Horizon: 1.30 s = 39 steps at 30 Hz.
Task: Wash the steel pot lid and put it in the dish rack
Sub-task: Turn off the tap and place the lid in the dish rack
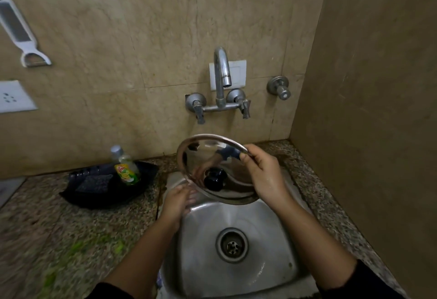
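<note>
Right hand (262, 176) grips tilted steel pot lid (212, 171) over sink (272, 227); left hand (179, 201) empty, loosely open; soap bottle (126, 166) left.

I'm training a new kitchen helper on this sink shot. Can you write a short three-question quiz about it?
1. True or false: water is running from the tap.
2. Which hand grips the rim of the steel pot lid? A) left hand B) right hand
3. Fill in: the dish soap bottle stands in a black ____ left of the sink.

Key: 1. False, no stream is visible. 2. B; the left hand is low by the lid's lower edge, contact unclear. 3. Tray.
</note>
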{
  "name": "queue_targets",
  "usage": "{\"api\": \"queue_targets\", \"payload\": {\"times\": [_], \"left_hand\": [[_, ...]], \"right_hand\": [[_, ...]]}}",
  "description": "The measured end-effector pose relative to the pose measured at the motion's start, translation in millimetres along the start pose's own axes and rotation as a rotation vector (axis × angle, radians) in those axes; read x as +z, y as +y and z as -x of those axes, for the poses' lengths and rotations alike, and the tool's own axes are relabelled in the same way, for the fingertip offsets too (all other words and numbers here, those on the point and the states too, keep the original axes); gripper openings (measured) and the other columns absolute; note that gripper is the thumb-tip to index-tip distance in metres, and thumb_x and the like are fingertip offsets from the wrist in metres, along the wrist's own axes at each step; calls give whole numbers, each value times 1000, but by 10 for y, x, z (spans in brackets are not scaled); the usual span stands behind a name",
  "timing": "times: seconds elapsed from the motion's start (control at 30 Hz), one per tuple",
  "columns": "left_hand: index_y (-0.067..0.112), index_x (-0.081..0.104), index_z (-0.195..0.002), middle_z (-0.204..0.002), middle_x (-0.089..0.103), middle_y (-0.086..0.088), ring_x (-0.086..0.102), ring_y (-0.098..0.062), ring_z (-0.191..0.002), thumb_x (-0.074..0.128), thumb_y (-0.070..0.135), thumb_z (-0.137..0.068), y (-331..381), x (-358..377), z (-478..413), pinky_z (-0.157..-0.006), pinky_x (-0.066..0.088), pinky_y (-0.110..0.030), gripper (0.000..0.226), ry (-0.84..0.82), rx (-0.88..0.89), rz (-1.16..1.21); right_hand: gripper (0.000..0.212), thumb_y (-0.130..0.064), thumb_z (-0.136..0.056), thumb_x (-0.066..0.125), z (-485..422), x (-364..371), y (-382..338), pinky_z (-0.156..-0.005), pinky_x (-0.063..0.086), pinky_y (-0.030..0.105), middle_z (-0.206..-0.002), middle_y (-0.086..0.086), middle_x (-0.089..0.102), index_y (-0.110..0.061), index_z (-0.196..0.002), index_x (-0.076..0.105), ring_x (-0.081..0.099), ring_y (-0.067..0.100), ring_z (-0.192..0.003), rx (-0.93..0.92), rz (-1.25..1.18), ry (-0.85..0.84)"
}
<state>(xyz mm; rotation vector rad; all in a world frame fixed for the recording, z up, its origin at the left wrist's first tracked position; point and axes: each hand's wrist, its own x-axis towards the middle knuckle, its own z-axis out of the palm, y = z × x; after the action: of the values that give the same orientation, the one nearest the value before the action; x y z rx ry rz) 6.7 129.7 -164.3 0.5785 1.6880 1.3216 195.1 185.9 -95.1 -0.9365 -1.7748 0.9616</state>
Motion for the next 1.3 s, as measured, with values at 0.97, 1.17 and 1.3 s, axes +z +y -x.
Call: {"api": "queue_targets", "payload": {"times": [0.97,1.17,1.3], "left_hand": [[14,62,-114,-110,67,-3,62,-15,-90,52,17,-94,1868,-6464,-172,-66,41,-21,22,808,487,120],[10,63,-114,-112,65,-4,59,-20,-97,50,17,-94,1832,-7227,-398,-78,38,-30,25,892,403,59],[11,64,-113,-99,63,6,60,-19,-95,51,18,-93,1762,-7543,-571,-74,39,-30,24,931,356,34]], "right_hand": [[24,-3,-95,41,-1355,6111,-3060,-45,36,20,-65,5,45,-13,-74,45,40,16,-56,230,-828,-49],[26,-2,-93,40,-1645,7150,-3303,-61,45,26,-74,4,54,-17,-77,53,50,19,-67,102,-716,-105],[21,-8,-96,42,-1769,7707,-3371,-75,48,39,-82,5,58,-19,-84,56,55,22,-79,64,-682,-150]]}}
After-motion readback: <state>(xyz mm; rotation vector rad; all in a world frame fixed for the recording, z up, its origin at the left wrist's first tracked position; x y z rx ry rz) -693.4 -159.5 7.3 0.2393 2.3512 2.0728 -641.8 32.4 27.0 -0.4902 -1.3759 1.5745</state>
